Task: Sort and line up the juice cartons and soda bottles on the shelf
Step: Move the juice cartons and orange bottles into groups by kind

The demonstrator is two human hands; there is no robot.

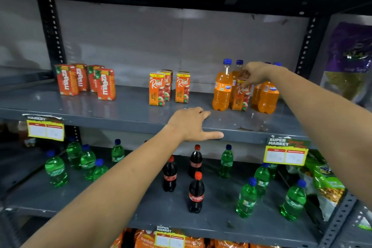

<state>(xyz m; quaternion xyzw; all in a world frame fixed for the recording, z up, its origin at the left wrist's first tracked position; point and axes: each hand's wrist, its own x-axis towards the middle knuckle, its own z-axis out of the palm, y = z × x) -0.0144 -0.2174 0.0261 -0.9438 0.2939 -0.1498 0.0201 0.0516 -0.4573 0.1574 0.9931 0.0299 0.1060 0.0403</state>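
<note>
- Orange-printed Real apple carton (pixel 240 94) is standing among the Fanta bottles at the right of the grey upper shelf (pixel 120 110), with the right hand (pixel 255 73) reaching over it from the right, fingertips closing on its top edge in a pinch.
- Left hand (pixel 193 125) is lying flat on the shelf's front lip, fingers spread, thumb hanging over the edge, holding nothing.
- One Fanta bottle (pixel 222 86) is standing just left of the pinched carton; a second pair of Fanta bottles (pixel 266 96) is crowding its right side, partly hidden behind the wrist.
- Further left, the other Real cartons (pixel 169 88) are sitting upright in a loose cluster at mid-shelf, well apart from the right hand.
- Four red Maaza cartons (pixel 85 81) are grouping at the far left end.
- Below, green Sprite bottles (pixel 56 169) and dark Coca-Cola bottles (pixel 196 193) are standing scattered across the lower shelf (pixel 141 213).
- Yellow price tags (pixel 285 154) are hanging from the shelf edges.
</note>
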